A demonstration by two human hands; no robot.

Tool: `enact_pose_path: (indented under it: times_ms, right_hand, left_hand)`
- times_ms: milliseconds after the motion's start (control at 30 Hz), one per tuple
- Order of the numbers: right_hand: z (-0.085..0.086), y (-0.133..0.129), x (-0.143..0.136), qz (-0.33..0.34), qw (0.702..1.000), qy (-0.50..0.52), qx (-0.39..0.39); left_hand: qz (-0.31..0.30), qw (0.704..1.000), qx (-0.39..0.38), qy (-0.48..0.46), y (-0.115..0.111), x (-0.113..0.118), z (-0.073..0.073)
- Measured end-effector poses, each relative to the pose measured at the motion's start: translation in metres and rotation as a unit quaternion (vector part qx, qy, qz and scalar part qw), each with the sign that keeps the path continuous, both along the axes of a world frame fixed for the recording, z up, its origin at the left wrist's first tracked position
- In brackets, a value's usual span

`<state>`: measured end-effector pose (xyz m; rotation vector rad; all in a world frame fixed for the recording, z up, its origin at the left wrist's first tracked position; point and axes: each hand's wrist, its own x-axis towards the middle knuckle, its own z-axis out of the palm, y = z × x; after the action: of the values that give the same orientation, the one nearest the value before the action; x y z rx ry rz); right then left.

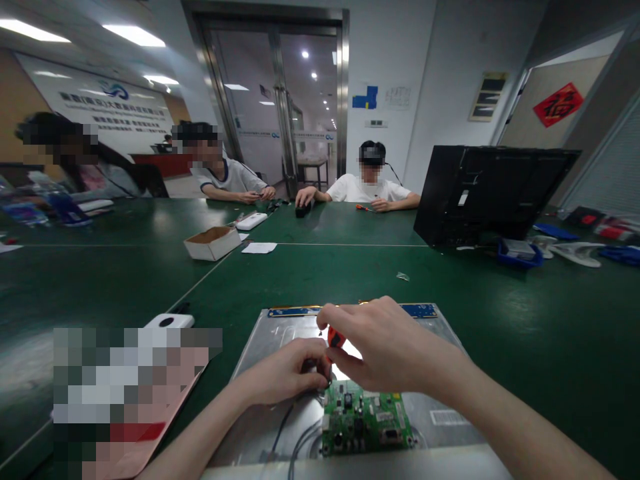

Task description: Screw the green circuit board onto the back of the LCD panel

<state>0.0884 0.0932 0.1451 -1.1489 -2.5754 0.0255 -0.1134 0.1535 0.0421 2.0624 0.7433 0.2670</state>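
Note:
My right hand (385, 343) is wrapped round the red-orange handle of a screwdriver (336, 338), held above the top left corner of a green circuit board (367, 419). Just left of it, my left hand (290, 373) has its fingers and thumb pinched together near that same corner; what lies between the fingertips is hidden. The board rests on a silver metal panel (265, 340), which has blue strips along its far edge. Dark cables run over the panel left of the board. The screwdriver's tip is not clearly seen.
A pink, partly blurred item (145, 433) and a white device (170, 321) lie at left. Farther off are an open box (213, 243), a paper (259, 248), a small clear bag (403, 276) and a black monitor (495, 193). Three people sit across the green table (320, 273).

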Motion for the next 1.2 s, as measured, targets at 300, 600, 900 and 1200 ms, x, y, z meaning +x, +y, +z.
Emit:
enact_pose_path:
  times_ms: [300, 600, 900, 1200]
  right_hand:
    - [0.002, 0.0, -0.001, -0.005, 1.0, -0.009, 0.004]
    - [0.001, 0.0, 0.003, 0.002, 1.0, 0.018, 0.014]
    - [0.012, 0.002, 0.016, -0.028, 0.999, 0.024, 0.032]
    - [0.016, 0.002, 0.02, -0.029, 0.998, 0.034, 0.038]
  left_hand:
    - [-0.004, 1.0, -0.006, 0.008, -0.001, 0.004, 0.012]
    - [0.004, 1.0, 0.007, 0.03, -0.002, 0.003, 0.012]
    - [0.06, 0.996, 0.063, 0.001, 0.013, -0.012, 0.008]
    - [0.074, 0.957, 0.275, 0.051, 0.013, -0.008, -0.001]
